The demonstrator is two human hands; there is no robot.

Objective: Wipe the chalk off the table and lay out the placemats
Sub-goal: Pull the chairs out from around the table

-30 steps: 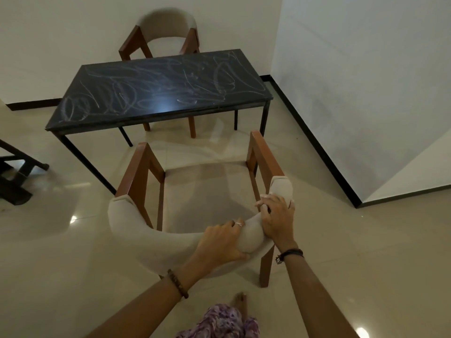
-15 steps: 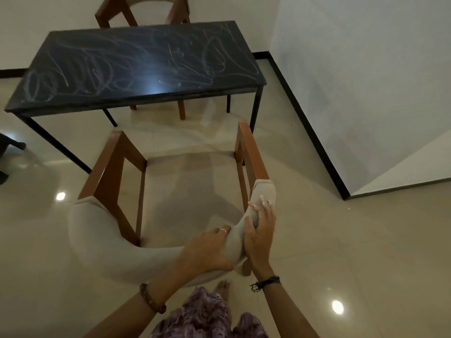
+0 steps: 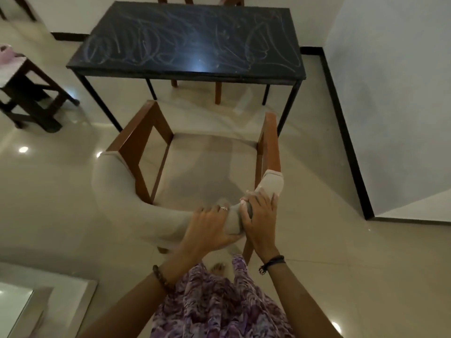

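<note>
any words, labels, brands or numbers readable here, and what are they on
None can be read.
Table: only chalk scribbles, loops and lines, not letters.
Chair, held by the left hand and right hand: no label shows.
Pink thing on the stool: blurred and cut off by the frame edge, no text to make out.
</note>
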